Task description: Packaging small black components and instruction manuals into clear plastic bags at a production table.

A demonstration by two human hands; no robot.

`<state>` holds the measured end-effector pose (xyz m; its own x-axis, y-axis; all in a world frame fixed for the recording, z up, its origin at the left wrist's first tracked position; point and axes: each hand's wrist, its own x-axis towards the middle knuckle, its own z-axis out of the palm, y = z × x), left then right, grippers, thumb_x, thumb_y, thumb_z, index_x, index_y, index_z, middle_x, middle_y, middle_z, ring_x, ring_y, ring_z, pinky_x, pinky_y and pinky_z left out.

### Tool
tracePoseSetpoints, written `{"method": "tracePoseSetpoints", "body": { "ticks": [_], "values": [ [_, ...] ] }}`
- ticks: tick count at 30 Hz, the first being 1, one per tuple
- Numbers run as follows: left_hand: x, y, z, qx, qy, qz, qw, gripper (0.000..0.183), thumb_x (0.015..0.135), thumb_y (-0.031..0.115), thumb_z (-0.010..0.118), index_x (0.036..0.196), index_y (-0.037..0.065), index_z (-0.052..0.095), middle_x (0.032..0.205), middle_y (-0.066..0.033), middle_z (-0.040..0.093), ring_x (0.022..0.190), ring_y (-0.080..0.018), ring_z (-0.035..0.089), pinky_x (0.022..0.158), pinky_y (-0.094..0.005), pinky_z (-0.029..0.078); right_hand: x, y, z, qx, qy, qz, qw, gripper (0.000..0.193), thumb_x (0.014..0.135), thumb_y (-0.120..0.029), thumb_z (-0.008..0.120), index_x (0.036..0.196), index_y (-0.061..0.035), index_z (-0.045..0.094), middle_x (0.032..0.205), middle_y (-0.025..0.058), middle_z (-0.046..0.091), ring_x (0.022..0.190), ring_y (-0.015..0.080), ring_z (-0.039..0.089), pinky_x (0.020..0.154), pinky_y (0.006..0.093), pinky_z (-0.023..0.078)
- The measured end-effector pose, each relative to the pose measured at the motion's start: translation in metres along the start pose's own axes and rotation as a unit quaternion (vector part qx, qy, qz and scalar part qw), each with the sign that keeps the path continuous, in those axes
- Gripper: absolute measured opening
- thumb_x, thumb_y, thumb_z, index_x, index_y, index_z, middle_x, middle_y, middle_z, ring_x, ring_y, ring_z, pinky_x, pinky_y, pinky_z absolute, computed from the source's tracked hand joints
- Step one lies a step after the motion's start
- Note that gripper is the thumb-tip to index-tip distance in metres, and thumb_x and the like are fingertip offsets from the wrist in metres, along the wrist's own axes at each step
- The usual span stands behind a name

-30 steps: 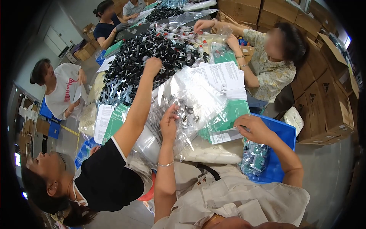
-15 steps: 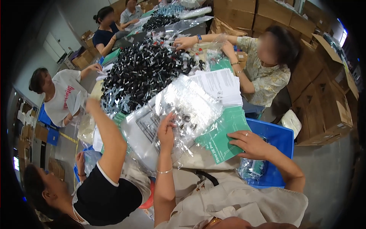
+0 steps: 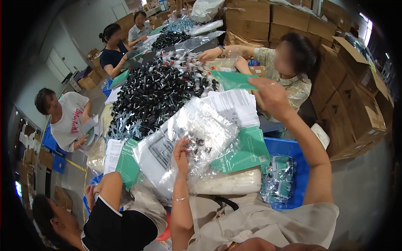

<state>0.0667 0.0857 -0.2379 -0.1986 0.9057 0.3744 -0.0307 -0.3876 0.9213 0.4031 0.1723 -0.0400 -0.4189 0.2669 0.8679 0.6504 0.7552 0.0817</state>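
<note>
Green sheet (image 3: 232,80) touching right hand's (image 3: 272,98) fingertips, grip unclear; left hand (image 3: 181,157) holding clear bag (image 3: 198,158) beside dark rings (image 3: 201,143).

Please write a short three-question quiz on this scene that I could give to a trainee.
1. Multiple choice: what colour is the bin on the person's right? A) yellow B) blue C) red
2. True or false: the person's right hand is beside a green sheet, past the white printed sheets.
3. Short answer: which of the person's hands has its fingers at the clear plastic bags, close to some small dark parts?

Key: 1. B. 2. True. 3. The left hand.
</note>
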Motion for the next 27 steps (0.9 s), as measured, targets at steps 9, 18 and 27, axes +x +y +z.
{"method": "tracePoseSetpoints", "body": {
  "ticks": [9, 18, 27],
  "values": [
    [-0.006, 0.004, 0.000, 0.003, 0.012, -0.022, 1.000, 0.059, 0.072, -0.015, 0.032, 0.123, 0.003, 0.055, 0.107, -0.0088, 0.061, 0.074, -0.0075, 0.053, 0.068, -0.0167, 0.042, -0.078, 0.030, 0.098, 0.101, -0.430, 0.028, 0.897, 0.030, 0.077, -0.013, 0.059, 0.104, 0.0007, 0.060, 0.115, 0.0160, 0.057, 0.102, 0.0311, 0.056, 0.087, 0.0384, 0.046],
    [-0.004, 0.019, 0.002, 0.014, 0.016, -0.038, 0.999, 0.059, 0.071, -0.015, 0.032, 0.122, 0.003, 0.056, 0.106, -0.0097, 0.062, 0.074, -0.0074, 0.053, 0.068, -0.0172, 0.042, -0.068, 0.027, 0.107, 0.035, -0.525, -0.061, 0.848, 0.029, 0.073, -0.009, 0.058, 0.098, 0.0056, 0.058, 0.113, 0.0207, 0.057, 0.103, 0.0333, 0.056, 0.088, 0.0387, 0.046],
    [-0.004, 0.014, -0.001, 0.033, 0.008, -0.048, 0.998, 0.056, 0.075, -0.013, 0.033, 0.123, 0.005, 0.055, 0.108, -0.0083, 0.061, 0.076, -0.0099, 0.053, 0.075, -0.0210, 0.043, -0.070, 0.040, 0.087, -0.046, -0.395, -0.037, 0.917, 0.010, 0.076, -0.009, 0.054, 0.084, -0.0038, 0.057, 0.079, 0.0126, 0.061, 0.077, 0.0294, 0.062, 0.066, 0.0402, 0.049]
  ]
}}
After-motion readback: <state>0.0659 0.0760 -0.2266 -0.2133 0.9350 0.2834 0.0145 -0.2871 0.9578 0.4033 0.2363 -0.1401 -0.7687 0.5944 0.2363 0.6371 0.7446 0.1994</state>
